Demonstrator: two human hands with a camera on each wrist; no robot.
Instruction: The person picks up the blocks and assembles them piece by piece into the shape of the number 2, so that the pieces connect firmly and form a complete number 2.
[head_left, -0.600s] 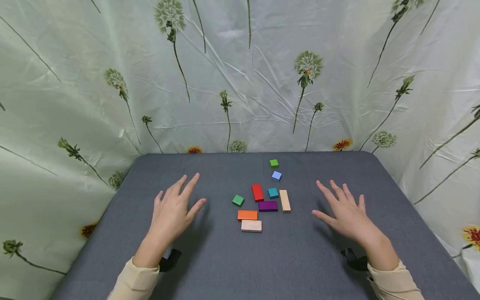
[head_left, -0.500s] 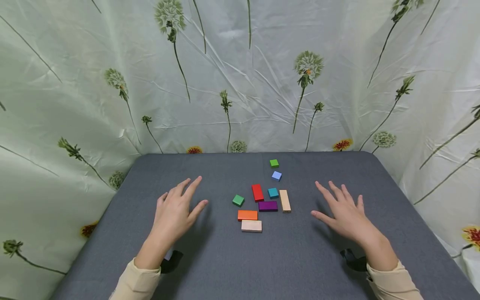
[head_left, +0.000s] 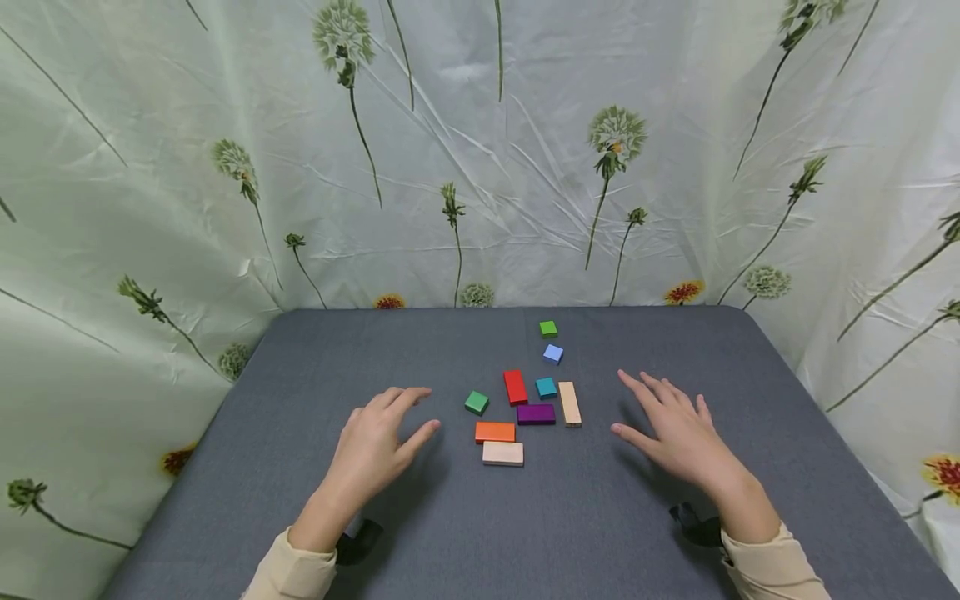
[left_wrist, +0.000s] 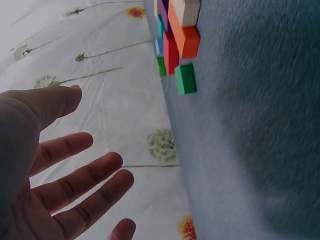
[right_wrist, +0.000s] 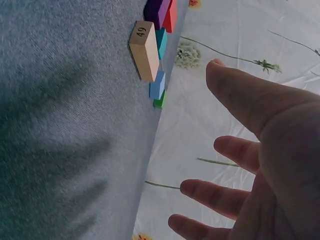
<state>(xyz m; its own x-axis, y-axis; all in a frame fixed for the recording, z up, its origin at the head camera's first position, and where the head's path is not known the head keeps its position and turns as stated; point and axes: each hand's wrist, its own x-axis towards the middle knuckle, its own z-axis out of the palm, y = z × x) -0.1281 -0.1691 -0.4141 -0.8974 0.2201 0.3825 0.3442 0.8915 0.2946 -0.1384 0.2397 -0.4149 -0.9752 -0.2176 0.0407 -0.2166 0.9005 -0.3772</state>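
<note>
My left hand hovers left of the blocks with fingers spread and nothing in it. Nearest to it are a green block and an orange block. A pale wooden block lies right in front of the orange one. On the other side my right hand is held over the table, fingers apart and holding nothing. Closest to that hand is a long tan block, which shows the number 49 on its end in the right wrist view. Between them lie a purple block, a red block and a teal block.
Farther back are a light blue block and a bright green block. Grey cloth covers the table. Behind and beside it hangs a pale curtain printed with dandelions.
Both hands have moved inward toward the blocks, the left one farther, to the right and slightly nearer the viewer. The blocks stay where they were on the table.
</note>
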